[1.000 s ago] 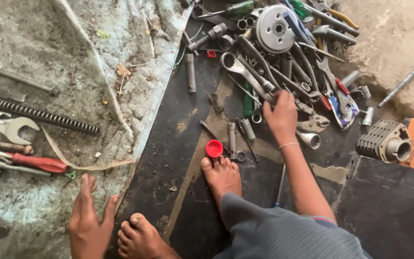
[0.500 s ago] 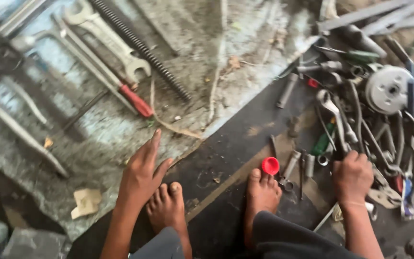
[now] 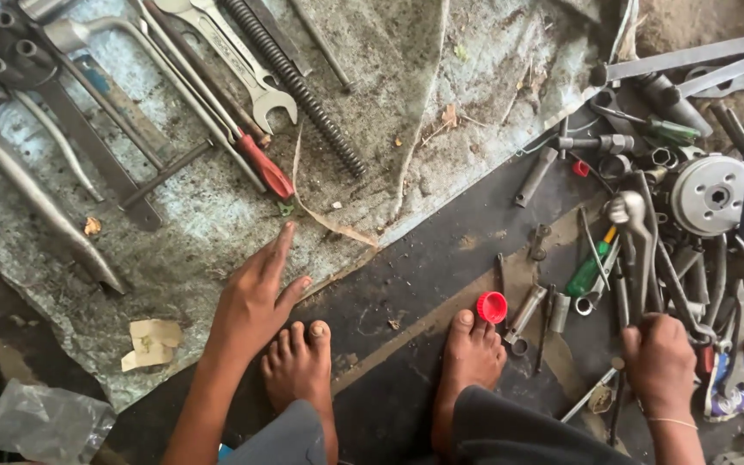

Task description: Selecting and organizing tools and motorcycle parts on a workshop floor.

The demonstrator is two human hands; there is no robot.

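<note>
The right hand (image 3: 660, 357) sits at the lower right, its fingers (image 3: 639, 331) curled shut around the lower ends of several long steel tools in the tool pile (image 3: 691, 258); which single shaft is gripped cannot be told, as the knuckles cover the contact. The bundle that rises out of the fist runs up and slightly left, its long axis close to vertical in the view, and the most distinct member is a ring spanner (image 3: 635, 232) whose round head points away from the person, toward the top of the frame. Just left of that spanner lies a green-handled screwdriver (image 3: 585, 274), tilted, handle low and tip up to the right. A grey round flywheel-like part (image 3: 712, 194) rests above and right of the fist, near but apart from it. The left hand (image 3: 256, 297) lies flat on the grey tarpaulin (image 3: 475, 95), palm down, fingers (image 3: 279, 245) spread and extended, gripping nothing; the index finger points up and right toward a red-handled screwdriver (image 3: 264, 168), which lies near but clear of the fingertip, its long axis diagonal, handle at lower right and shaft running up to the left. Beside it an open-ended spanner (image 3: 243, 65) and a long coil spring (image 3: 294, 82) follow the same diagonal. The right hand is by far the nearer to the pile. A red cap (image 3: 492, 306) touches the toes of the right foot (image 3: 471, 353) on the black mat (image 3: 441, 258).
</note>
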